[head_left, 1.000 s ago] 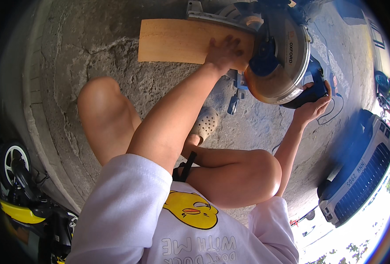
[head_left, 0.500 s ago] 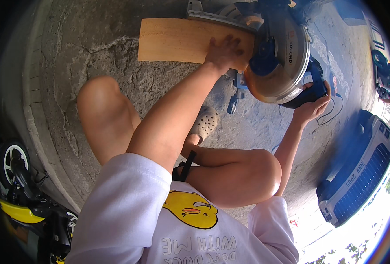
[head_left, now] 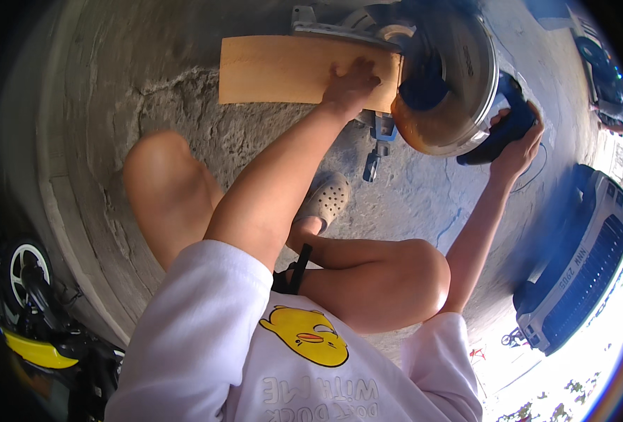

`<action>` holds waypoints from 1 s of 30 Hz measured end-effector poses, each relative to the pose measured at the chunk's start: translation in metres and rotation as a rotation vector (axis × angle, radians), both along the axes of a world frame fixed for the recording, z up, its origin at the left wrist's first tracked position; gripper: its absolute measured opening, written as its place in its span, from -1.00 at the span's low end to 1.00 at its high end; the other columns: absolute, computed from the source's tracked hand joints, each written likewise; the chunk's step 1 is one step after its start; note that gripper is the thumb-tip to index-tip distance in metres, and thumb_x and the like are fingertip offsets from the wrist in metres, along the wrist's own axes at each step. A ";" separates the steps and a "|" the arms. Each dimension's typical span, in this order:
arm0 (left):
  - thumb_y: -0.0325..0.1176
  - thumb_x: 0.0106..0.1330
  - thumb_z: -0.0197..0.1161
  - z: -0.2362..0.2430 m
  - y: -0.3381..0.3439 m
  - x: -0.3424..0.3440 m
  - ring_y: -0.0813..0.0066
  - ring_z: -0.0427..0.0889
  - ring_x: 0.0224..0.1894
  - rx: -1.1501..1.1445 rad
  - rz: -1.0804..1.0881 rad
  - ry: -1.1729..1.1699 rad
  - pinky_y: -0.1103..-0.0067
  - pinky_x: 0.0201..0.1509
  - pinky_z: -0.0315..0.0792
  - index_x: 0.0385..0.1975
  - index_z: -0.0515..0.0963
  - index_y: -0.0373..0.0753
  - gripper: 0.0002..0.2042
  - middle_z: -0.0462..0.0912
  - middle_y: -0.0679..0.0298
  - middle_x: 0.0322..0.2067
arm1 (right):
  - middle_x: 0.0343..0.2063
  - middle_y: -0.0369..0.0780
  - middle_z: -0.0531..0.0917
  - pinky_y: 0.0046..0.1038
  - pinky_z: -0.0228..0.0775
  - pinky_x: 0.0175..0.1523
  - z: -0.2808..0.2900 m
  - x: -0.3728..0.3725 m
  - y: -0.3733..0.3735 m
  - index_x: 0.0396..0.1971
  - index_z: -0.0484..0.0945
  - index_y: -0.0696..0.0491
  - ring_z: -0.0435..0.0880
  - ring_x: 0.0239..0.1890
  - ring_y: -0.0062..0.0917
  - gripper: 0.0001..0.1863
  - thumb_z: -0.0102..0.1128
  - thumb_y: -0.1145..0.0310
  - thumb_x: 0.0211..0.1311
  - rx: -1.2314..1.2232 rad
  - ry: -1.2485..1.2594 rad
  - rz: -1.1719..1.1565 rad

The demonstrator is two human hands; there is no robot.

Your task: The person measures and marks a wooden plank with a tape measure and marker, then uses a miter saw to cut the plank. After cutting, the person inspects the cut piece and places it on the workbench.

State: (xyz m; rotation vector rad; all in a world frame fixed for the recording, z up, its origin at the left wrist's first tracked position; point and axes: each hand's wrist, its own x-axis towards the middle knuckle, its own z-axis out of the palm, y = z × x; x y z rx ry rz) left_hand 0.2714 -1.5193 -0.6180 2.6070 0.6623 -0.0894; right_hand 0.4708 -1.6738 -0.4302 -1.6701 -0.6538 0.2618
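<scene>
A wide tan wooden board (head_left: 276, 70) lies across the base of a blue and silver miter saw (head_left: 459, 84), against its metal fence (head_left: 346, 34). My left hand (head_left: 351, 86) presses on the board's right part with the fingers spread, close to the saw's guard. My right hand (head_left: 519, 141) is wrapped round the saw's dark handle (head_left: 503, 130). The round guard covers most of the blade, and the board's right end is hidden behind the saw head. A blue clamp-like part (head_left: 380, 133) sticks out from the saw base towards me.
Rough, cracked concrete (head_left: 396, 204) lies under the saw. My bent knees and a tan clog (head_left: 329, 199) are close below it. A cable (head_left: 533, 172) trails right of the handle. A motorbike (head_left: 37, 302) stands at left, a blue vehicle (head_left: 571, 260) at right.
The saw's handle and my right hand have shifted slightly right and up in the picture. My left hand stays on the board.
</scene>
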 end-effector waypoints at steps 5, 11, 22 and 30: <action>-0.34 0.02 0.47 0.009 -0.003 0.011 0.28 -0.08 0.50 -0.027 -0.052 0.017 -0.19 0.32 0.13 0.22 0.34 -0.06 -0.31 0.01 0.25 0.44 | -0.38 -0.12 0.65 -0.45 0.53 -0.29 0.066 0.057 0.040 0.10 0.44 0.12 0.63 -0.45 -0.44 -0.45 -0.26 -0.05 0.51 -0.173 0.134 0.058; -0.30 -0.01 0.49 0.005 0.002 0.001 0.26 -0.11 0.50 -0.038 -0.059 0.036 -0.17 0.37 0.06 0.29 0.32 -0.04 -0.23 0.00 0.25 0.45 | -0.51 -0.15 0.64 -0.39 0.55 -0.50 0.119 0.089 0.133 -0.26 0.57 0.17 0.60 -0.60 -0.45 -0.75 0.08 0.27 0.37 -0.453 -0.208 0.163; -0.32 -0.03 0.51 0.003 0.001 -0.001 0.24 -0.03 0.49 -0.023 -0.064 -0.008 -0.14 0.38 0.07 0.26 0.37 -0.07 -0.25 0.04 0.24 0.43 | -0.37 -0.20 0.68 -0.54 0.54 -0.33 0.124 0.103 0.109 -0.10 0.59 0.15 0.65 -0.46 -0.53 -0.59 0.03 0.07 0.44 -0.359 -0.097 0.099; -0.24 0.05 0.47 0.006 0.006 -0.016 0.24 0.04 0.47 -0.014 -0.068 -0.067 0.03 0.44 0.07 0.23 0.40 -0.10 -0.33 0.13 0.19 0.40 | -0.15 -0.05 0.64 -0.26 0.48 -0.07 -0.129 -0.069 -0.048 -0.12 0.59 0.08 0.63 -0.15 -0.18 -0.77 0.24 0.43 0.22 -0.657 -0.308 -0.067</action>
